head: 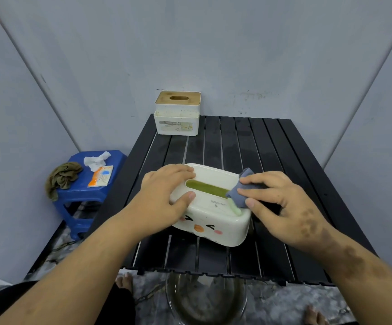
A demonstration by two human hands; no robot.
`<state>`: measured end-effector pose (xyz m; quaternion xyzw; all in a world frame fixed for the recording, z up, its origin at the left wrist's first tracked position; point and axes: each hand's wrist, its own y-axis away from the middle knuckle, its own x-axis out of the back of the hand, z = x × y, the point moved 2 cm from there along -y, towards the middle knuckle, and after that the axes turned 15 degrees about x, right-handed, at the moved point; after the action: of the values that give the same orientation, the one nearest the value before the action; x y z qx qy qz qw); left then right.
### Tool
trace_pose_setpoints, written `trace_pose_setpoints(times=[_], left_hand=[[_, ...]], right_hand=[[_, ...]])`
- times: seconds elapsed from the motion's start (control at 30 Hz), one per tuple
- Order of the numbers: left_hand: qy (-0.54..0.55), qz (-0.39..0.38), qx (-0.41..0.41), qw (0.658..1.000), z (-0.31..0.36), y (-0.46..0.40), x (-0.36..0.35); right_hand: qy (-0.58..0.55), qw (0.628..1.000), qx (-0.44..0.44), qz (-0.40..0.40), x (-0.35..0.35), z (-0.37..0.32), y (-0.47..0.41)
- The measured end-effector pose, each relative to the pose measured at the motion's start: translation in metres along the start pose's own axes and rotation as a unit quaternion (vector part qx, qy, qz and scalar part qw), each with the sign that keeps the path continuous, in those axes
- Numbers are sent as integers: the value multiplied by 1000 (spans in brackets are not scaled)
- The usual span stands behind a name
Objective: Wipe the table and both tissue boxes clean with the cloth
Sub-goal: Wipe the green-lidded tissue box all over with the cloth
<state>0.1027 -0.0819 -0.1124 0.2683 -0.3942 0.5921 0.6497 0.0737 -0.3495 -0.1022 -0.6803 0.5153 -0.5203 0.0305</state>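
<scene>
A white tissue box with a cartoon face [213, 221] lies on the black slatted table [272, 160], its green slot facing up. My left hand [167, 195] grips the box's left end, fingers over the top and thumb on the near side. My right hand [281, 202] pinches a folded grey-blue cloth [239, 193] and holds it against the right end of the box top. A second white tissue box with a wooden lid [177, 113] stands at the table's far left corner.
A blue plastic stool [84, 195] left of the table carries an olive rag [62, 177], a crumpled white tissue [95, 159] and an orange wipes packet [100, 175]. A glass bowl [205, 299] sits on the floor under the table's near edge. Grey walls close in all around.
</scene>
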Motion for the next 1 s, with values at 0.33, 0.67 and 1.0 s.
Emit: trace_pose_setpoints(times=[0.33, 0.67, 1.0], left_hand=[[16, -31, -20, 999, -4, -5, 3], [20, -40, -40, 998, -3, -3, 1], [-2, -39, -57, 998, -2, 1, -1]], right_hand=[[-14, 999, -39, -32, 5, 8, -16], [20, 998, -24, -50, 11, 12, -21], [51, 998, -27, -16, 8, 9, -12]])
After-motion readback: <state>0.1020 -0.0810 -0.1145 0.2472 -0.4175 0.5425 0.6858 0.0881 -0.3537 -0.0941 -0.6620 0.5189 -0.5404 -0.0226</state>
